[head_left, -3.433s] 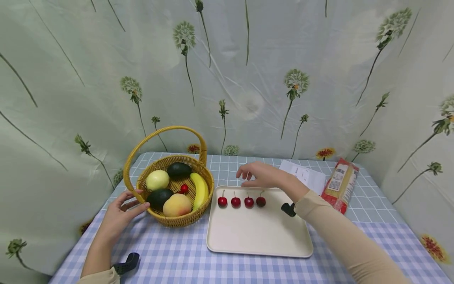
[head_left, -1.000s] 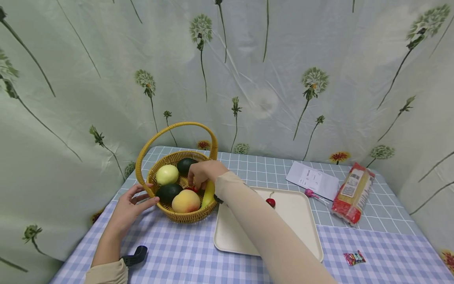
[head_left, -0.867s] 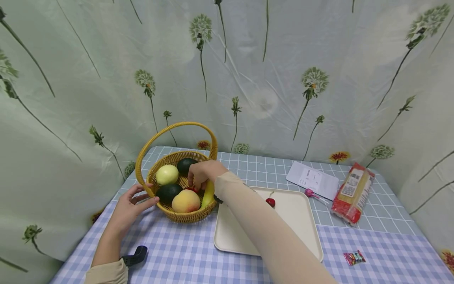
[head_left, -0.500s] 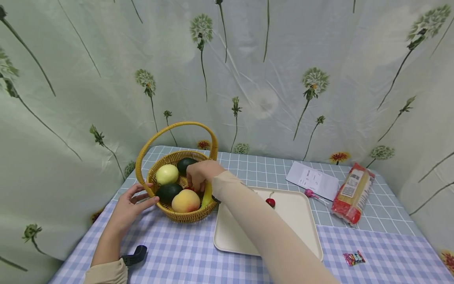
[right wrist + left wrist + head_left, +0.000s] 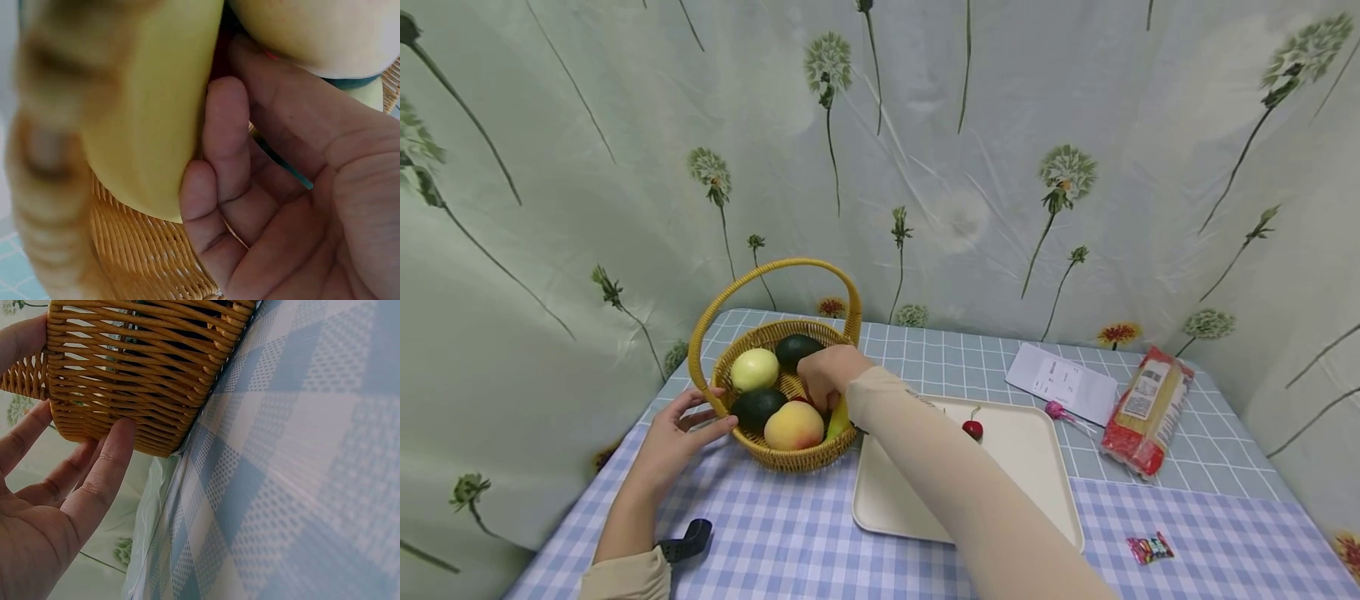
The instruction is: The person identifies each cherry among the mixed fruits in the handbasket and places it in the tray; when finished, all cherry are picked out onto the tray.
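In the head view, a yellow wicker basket (image 5: 790,461) holds a pale green fruit (image 5: 755,371), two dark green fruits (image 5: 757,409), a peach (image 5: 793,427) and a banana (image 5: 838,421). My left hand (image 5: 672,433) holds the basket at the base of its handle, thumb and finger on either side. Inside the basket, my right hand (image 5: 831,377) reaches between peach and banana. Its thumb and index finger pinch a red cherry (image 5: 222,60), mostly hidden; a thin green stem (image 5: 284,162) shows beneath the thumb in the right wrist view.
A cream tray (image 5: 1015,483) lies under my right forearm, with one cherry (image 5: 973,429) visible and part of the tray hidden. At right are a white envelope (image 5: 1060,383), a pink lollipop (image 5: 1055,410), a red-and-clear noodle packet (image 5: 1148,408) and a small wrapped candy (image 5: 1150,547).
My right hand has gone from above the tray leftward into the basket and shifted slightly there within the last second. My left hand stays on the basket. The head view has turned somewhat.
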`<action>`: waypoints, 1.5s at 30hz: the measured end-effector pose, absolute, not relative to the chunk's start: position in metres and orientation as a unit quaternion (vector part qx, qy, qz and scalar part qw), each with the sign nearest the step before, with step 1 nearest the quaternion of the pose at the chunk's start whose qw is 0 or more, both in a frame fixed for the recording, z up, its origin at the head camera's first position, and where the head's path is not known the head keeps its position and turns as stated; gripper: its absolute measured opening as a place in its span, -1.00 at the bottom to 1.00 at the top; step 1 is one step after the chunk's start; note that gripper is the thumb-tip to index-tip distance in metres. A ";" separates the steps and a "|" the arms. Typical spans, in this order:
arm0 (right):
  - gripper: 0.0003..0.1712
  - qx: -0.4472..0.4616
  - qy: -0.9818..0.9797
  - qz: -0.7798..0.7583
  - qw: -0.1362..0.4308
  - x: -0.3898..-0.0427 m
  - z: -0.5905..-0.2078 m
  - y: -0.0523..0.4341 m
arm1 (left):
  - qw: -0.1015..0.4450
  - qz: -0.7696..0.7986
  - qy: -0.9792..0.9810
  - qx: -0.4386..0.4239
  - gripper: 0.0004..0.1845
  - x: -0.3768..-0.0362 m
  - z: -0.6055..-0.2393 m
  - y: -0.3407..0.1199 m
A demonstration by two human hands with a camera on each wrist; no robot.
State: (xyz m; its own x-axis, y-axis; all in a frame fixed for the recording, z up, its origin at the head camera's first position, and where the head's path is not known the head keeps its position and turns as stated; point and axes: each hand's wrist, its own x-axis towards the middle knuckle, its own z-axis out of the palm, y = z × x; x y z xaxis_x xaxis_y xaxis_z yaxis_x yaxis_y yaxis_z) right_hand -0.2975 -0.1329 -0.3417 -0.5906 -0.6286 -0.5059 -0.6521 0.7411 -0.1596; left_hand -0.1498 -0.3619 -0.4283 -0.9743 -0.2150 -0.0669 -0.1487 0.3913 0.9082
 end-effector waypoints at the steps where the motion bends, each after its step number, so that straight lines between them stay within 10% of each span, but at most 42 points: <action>1: -0.78 -0.358 0.894 0.023 0.270 -0.296 -0.342 -0.132 | 0.031 -0.540 -0.834 0.109 -0.27 -0.150 -0.428 -0.362; 12: -0.80 -0.324 0.913 -0.031 0.244 -0.295 -0.344 -0.119 | 0.028 -0.526 -0.844 0.101 -0.30 -0.152 -0.427 -0.360; 45: -0.82 -0.345 0.803 -0.220 0.432 -0.314 -0.339 -0.102 | 0.025 -0.539 -0.834 0.112 -0.25 -0.148 -0.429 -0.360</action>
